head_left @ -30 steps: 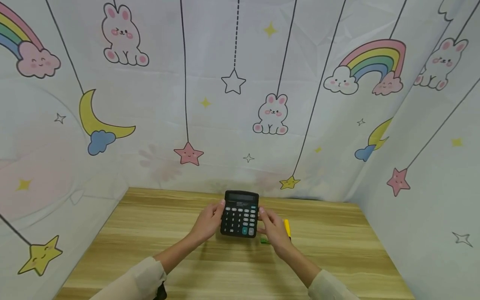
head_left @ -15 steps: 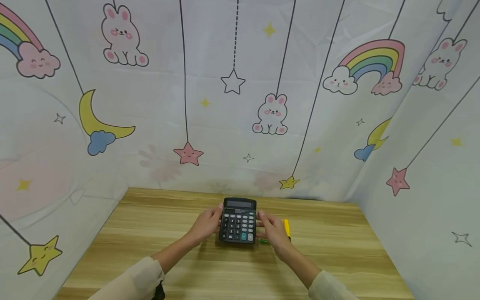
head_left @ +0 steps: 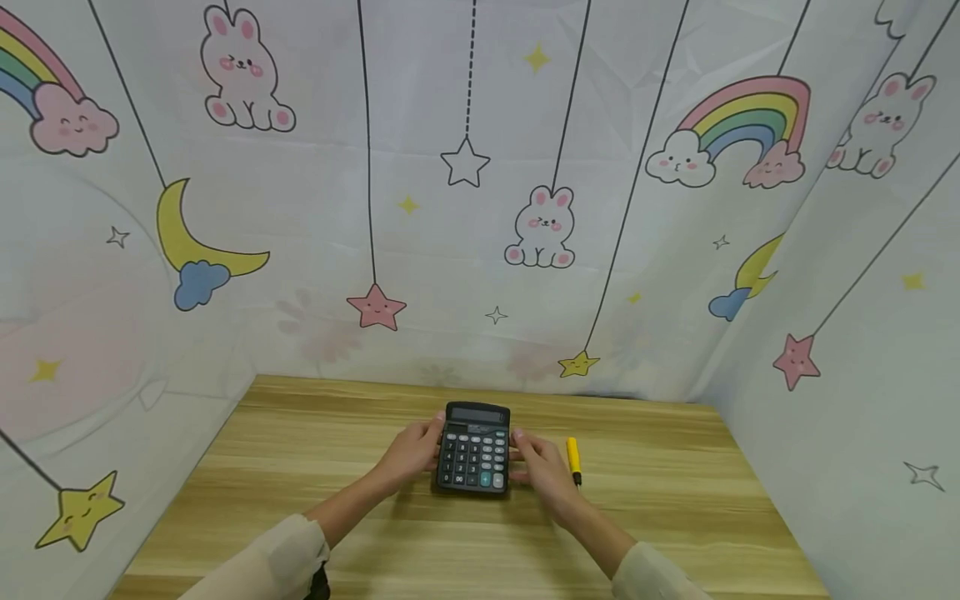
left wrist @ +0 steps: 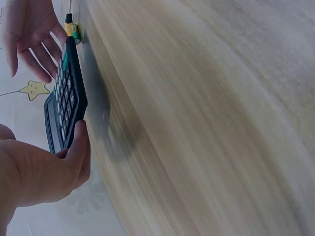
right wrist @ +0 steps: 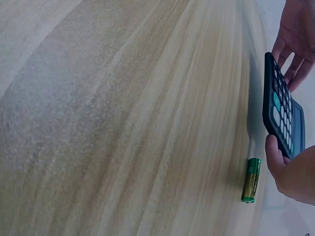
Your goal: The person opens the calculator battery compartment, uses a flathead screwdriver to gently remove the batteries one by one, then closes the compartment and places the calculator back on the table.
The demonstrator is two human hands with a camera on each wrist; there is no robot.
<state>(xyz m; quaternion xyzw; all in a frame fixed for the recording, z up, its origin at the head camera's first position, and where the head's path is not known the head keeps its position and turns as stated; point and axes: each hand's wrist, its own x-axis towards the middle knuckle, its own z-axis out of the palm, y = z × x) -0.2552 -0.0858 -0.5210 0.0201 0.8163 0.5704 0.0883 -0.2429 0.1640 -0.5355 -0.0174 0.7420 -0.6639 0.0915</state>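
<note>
A black desktop calculator (head_left: 474, 450) with grey and teal keys is held between both hands, keys up and tilted, its shadow falling on the table. My left hand (head_left: 407, 454) grips its left edge, fingers (left wrist: 78, 145) against its side. At the right edge, my right hand (head_left: 549, 475) holds it with the thumb near the upper side and other fingers lower down. In the right wrist view, a green battery (right wrist: 251, 180) lies beside the right hand; that hand hides it in the head view. Right of the right hand lies a yellow-handled screwdriver (head_left: 573, 458) with a black collar.
The wood-grain table (head_left: 315, 425) ends at a white printed curtain (head_left: 450, 350) behind and at both sides. A dark object (head_left: 319, 582) shows under the left sleeve.
The calculator has come down toward the table and slightly left in both hands. It now faces up more, and a faint digit shows on its display. The battery has become hidden behind the right hand.
</note>
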